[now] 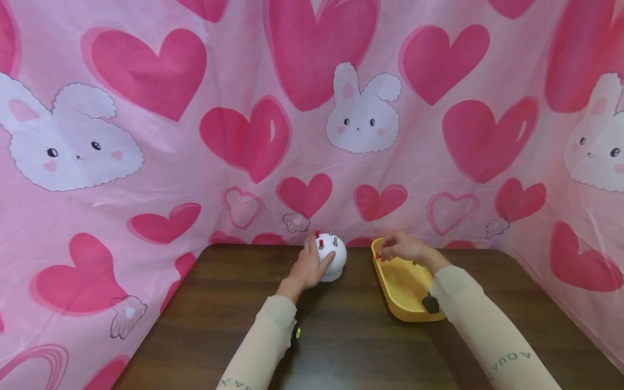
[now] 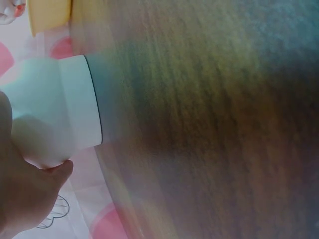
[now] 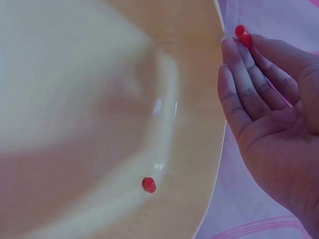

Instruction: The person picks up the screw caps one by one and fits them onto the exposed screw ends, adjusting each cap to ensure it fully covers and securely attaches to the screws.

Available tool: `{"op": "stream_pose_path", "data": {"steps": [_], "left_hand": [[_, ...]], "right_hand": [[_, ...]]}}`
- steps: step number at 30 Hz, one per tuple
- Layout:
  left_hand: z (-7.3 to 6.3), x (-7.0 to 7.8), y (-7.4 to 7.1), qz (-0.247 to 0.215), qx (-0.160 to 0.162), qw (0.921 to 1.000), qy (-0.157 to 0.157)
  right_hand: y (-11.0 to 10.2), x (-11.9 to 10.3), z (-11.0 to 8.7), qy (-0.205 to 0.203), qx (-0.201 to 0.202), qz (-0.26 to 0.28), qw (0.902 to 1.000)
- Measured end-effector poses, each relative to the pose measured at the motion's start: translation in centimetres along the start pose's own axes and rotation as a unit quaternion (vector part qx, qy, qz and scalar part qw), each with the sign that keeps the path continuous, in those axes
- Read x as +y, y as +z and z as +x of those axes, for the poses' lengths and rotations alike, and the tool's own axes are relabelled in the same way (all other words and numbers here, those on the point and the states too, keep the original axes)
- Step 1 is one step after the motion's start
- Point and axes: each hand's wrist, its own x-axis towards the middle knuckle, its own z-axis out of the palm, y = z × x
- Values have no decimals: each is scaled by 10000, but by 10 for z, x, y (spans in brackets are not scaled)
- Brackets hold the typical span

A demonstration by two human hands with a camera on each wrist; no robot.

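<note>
My left hand [image 1: 306,269] grips the side of a white dome-shaped stand [image 1: 337,264] on the table. Metal pegs [image 1: 335,241] stick out of its top, and some bear red caps [image 1: 321,244]. The left wrist view shows the stand's smooth lower body [image 2: 55,109], with its pegs out of sight. Over the far end of a yellow tray [image 1: 385,287], my right hand [image 1: 403,247] pinches a small hollow red cap [image 3: 243,36] between thumb and fingertips. A second red cap [image 3: 149,184] lies inside the tray.
The brown wooden table [image 1: 234,314] carries the stand and, to its right, the tray. A pink cloth [image 1: 234,70] with hearts and rabbits hangs behind the table and along its sides.
</note>
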Motion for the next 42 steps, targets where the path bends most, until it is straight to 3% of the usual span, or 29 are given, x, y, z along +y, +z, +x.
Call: {"op": "stream_pose_path", "data": {"steps": [8, 19, 24, 33, 42], "left_hand": [[4, -2, 2, -13, 7, 10000, 12], [4, -3, 3, -40, -64, 10000, -55], [3, -3, 3, -42, -57, 10000, -45], [5, -3, 3, 2, -92, 9999, -52], [5, -2, 1, -32, -72, 10000, 21]], "right_hand": [[0, -7, 5, -256, 61, 66, 9996], [3, -15, 10, -581, 436, -22, 9974], [5, -19, 12, -617, 600, 110, 9962], [8, -27, 18, -463, 981, -133, 9940], [12, -37, 21, -556, 1075, 1, 9927]]}}
